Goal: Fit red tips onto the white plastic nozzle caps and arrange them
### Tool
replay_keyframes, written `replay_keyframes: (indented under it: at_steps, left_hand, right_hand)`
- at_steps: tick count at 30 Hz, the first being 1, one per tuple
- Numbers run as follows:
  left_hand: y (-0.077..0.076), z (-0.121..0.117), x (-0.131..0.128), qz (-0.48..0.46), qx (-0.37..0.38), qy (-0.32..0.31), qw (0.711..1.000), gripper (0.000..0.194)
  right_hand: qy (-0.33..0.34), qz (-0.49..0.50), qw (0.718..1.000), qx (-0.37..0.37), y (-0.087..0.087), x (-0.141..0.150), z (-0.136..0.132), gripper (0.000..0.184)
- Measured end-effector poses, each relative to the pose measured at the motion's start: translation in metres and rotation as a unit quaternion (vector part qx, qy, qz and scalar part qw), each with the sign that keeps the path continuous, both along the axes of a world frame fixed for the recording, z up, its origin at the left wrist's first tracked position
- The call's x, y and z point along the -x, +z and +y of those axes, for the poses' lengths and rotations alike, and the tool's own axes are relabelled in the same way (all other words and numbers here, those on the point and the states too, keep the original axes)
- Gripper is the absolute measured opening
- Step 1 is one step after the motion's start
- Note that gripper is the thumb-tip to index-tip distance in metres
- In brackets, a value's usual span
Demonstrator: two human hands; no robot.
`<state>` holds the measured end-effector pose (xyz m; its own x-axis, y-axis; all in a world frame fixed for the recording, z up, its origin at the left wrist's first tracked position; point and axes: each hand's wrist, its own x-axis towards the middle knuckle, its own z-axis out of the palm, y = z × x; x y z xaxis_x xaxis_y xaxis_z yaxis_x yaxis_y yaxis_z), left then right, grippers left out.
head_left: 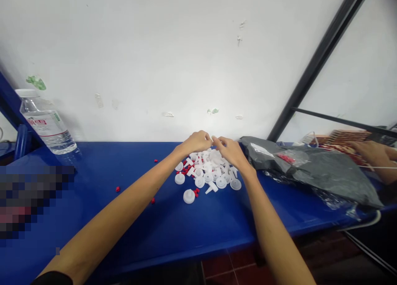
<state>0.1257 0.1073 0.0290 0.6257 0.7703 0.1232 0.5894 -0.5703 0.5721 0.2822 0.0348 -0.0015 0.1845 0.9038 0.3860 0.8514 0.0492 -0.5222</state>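
My left hand (198, 142) and my right hand (229, 150) meet above a heap of white plastic parts (214, 166). Both are closed, fingertips pinched together; what they hold is too small and hidden to make out. The heap mixes round flanged caps with a central spout and T-shaped pieces (212, 187). Small red plastic pieces (187, 164) lie among its left side. Nearer to me, a white round cap (189, 196) sits apart with a few red bits beside it. Another cap (180, 178) lies at the heap's left edge.
Loose red bits (118, 189) are scattered left on the blue table (130, 239). A water bottle (51, 125) stands at the back left. Grey plastic bags (325, 169) cover the right side, below a dark metal post (313, 70). Another person's hand (372, 154) shows far right.
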Motion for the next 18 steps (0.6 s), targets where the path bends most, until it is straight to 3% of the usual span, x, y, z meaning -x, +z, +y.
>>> replay_keyframes:
  at_steps: [5, 12, 18]
  left_hand:
    - [0.002, 0.000, -0.001, -0.010, -0.013, 0.012, 1.000, 0.038]
    - [0.000, 0.002, 0.001, 0.001, -0.019, 0.001, 1.000, 0.033]
    - [0.019, -0.003, 0.009, -0.012, -0.041, 0.008, 0.999, 0.030]
  right_hand:
    - [-0.058, 0.020, 0.997, -0.050, 0.000, -0.008, 0.001, 0.060]
    - [-0.110, 0.077, 0.983, -0.126, 0.002, -0.016, -0.003, 0.063]
    - [-0.124, 0.082, 0.983, -0.108, -0.001, -0.023, 0.000, 0.063]
